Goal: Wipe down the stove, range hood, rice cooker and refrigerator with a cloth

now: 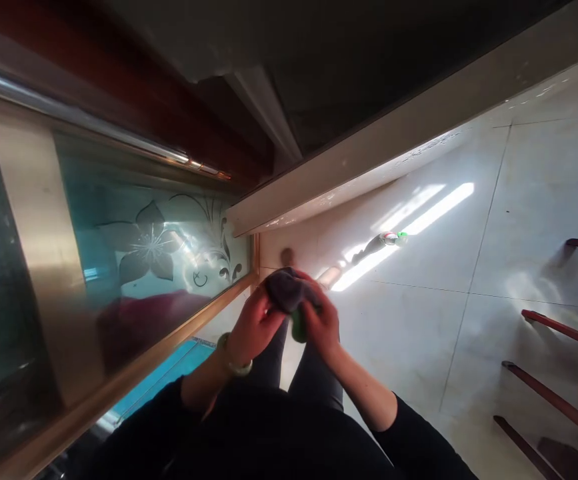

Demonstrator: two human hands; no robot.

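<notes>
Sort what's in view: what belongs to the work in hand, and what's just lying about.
In hand:
- dark cloth, between the left hand and right hand
- green item beneath it, too blurred to identify

Just about, untouched:
- green-topped bottle on the tiled floor
- reddish-brown furniture legs
- flower-patterned glass panel

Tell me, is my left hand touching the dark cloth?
Touching. The head view shows the left hand gripping the left side of the bunched dark cloth, with no gap between them.
</notes>
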